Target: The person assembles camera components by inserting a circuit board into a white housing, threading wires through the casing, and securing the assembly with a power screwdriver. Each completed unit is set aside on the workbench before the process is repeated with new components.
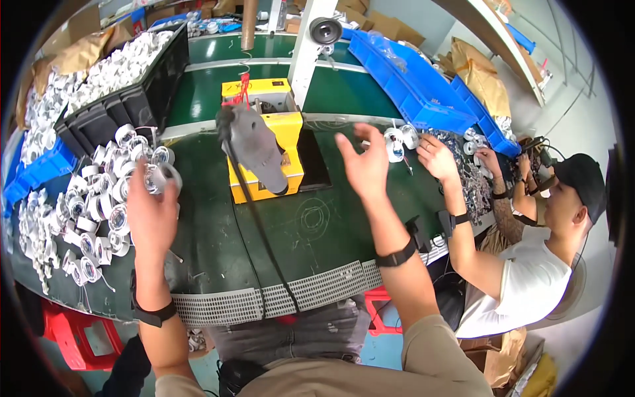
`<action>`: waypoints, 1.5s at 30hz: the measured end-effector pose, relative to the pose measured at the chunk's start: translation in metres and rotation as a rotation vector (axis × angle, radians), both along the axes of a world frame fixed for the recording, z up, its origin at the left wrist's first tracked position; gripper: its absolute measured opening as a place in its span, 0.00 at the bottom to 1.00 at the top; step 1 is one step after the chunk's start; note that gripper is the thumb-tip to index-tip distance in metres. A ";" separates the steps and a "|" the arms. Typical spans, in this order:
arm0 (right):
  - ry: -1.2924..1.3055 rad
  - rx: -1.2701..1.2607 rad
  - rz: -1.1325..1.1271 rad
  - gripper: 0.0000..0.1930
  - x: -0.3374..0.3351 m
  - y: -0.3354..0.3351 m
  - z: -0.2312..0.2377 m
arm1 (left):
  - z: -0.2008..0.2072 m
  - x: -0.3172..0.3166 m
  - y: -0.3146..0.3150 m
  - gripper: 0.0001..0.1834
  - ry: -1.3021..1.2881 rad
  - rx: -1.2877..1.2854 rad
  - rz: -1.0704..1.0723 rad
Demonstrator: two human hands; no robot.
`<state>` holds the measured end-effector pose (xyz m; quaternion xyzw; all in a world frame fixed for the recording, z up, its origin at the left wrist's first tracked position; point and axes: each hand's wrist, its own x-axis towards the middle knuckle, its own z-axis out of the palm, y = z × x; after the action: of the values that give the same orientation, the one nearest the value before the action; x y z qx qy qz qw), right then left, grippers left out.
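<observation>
My left hand [151, 215] pinches a white round part [163, 177] beside the pile [100, 206]; a careless knock could set others rolling. My right hand [366, 167] hangs wide, empty.

Parts [101, 204] at left on table [211, 241], bin [159, 89] behind them, machine [286, 135] centre, crate [433, 116] right

The left forearm [161, 324] rises nearly upright from the lower edge, leaning slightly left. The left grip [149, 217] points upward, back toward the head, thumb raised on its right side, apart from the fingers; blur hides how firmly it closes. The right forearm [400, 274] slants up and leftward. The right grip [366, 169] is raised and relaxed, thumb spread wide from loosely bent fingers.
</observation>
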<state>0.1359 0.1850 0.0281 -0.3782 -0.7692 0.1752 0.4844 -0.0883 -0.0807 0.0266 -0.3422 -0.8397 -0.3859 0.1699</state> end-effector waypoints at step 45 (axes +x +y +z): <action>0.000 -0.553 1.202 0.13 0.010 -0.086 -0.008 | -0.012 0.073 0.030 0.26 -1.694 0.326 -1.044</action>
<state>0.1455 0.0988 0.0203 0.0065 -0.7730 0.6061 0.1871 -0.0157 -0.0503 0.0149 -0.2528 -0.3661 -0.6382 -0.6283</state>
